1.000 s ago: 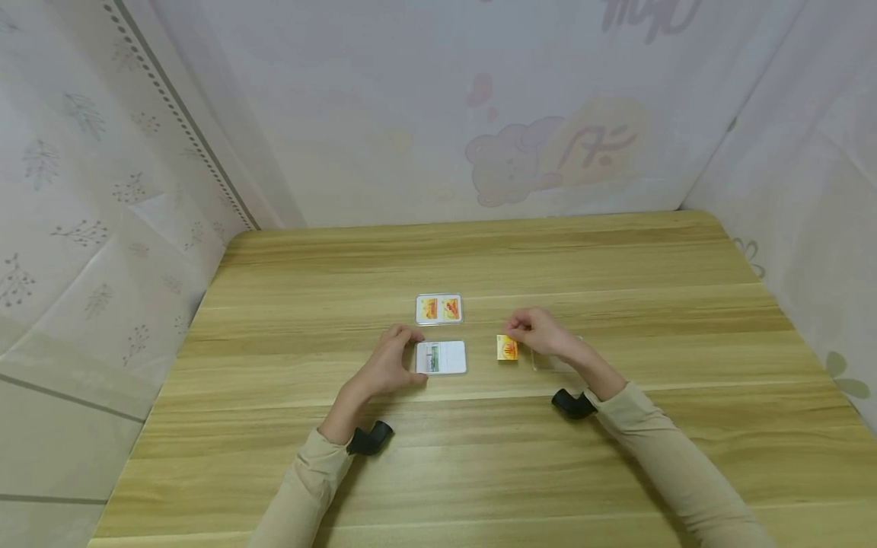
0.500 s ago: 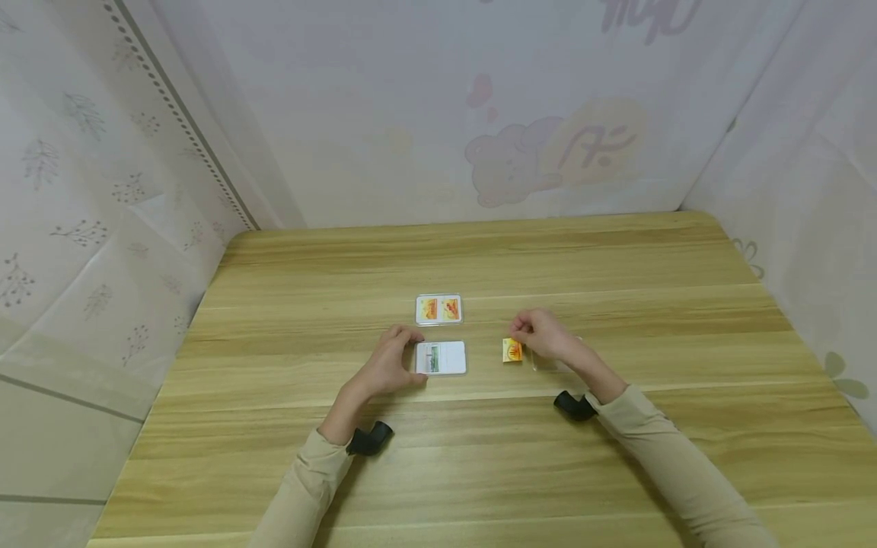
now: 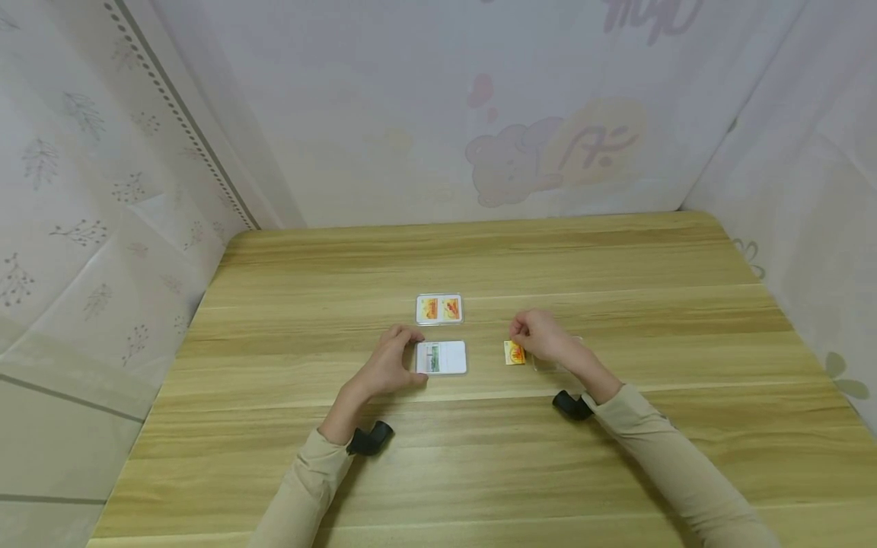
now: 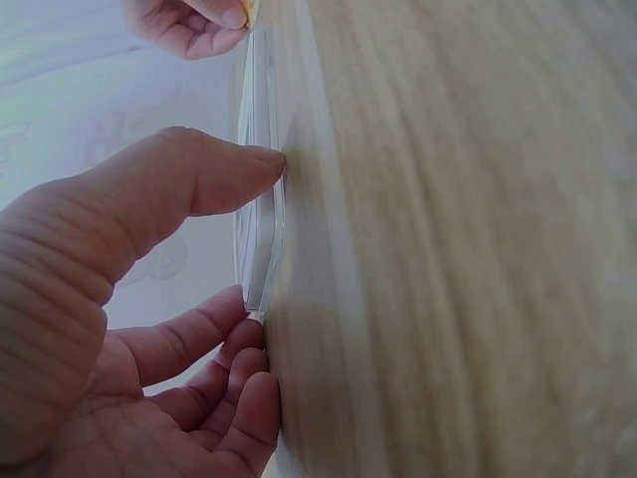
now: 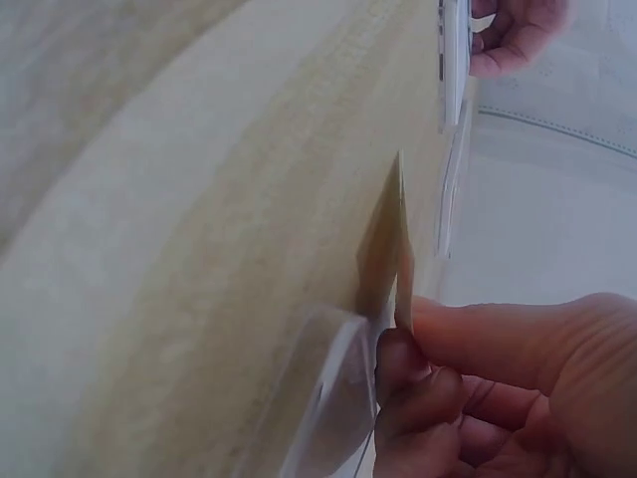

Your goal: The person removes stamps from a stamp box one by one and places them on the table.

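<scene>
My left hand (image 3: 387, 364) holds a white-lined clear stamp case (image 3: 452, 357) by its near and far edges, thumb on the near side. In the case's left half sits a green postage stamp (image 3: 433, 358); its right half is plain white. To the right, my right hand (image 3: 543, 336) pinches a yellow and orange postage stamp (image 3: 515, 353) at its upper edge. The right wrist view shows this stamp (image 5: 403, 269) edge-on between thumb (image 5: 488, 339) and fingers, tilted over the table. Beneath that hand lies a clear plastic cover (image 3: 546, 366), partly hidden by it.
Behind the held case lies a second clear case (image 3: 439, 310) with two orange stamps in it. All this rests on a wooden table (image 3: 438, 457). Black curved pieces (image 3: 371, 439) sit at both wrists. A printed curtain (image 3: 342, 114) hangs beyond the far edge.
My right hand has shifted the yellow and orange stamp slightly rightward and toward me, away from the held case. The left hand and both cases stay in place.
</scene>
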Motion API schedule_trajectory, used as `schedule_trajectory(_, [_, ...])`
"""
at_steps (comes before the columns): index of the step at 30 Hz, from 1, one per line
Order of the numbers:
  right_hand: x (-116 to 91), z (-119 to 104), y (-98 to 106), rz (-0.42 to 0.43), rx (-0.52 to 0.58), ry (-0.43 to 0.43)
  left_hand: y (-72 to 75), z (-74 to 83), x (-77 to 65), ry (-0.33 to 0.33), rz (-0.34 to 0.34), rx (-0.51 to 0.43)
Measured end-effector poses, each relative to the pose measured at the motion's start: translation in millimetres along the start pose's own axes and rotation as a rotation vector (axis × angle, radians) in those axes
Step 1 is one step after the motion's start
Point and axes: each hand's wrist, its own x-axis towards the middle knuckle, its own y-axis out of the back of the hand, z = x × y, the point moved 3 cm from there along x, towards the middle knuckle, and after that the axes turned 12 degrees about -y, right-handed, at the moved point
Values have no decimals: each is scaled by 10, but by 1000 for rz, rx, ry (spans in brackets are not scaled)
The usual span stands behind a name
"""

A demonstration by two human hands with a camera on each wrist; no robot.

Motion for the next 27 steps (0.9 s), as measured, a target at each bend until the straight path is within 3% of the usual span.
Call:
schedule_trajectory(10, [4, -42, -26, 37, -62, 58, 4, 2, 5, 22, -4, -1])
schedule_trajectory(27, [9, -97, -11, 53, -177, 5, 21, 25, 2, 18, -9, 5])
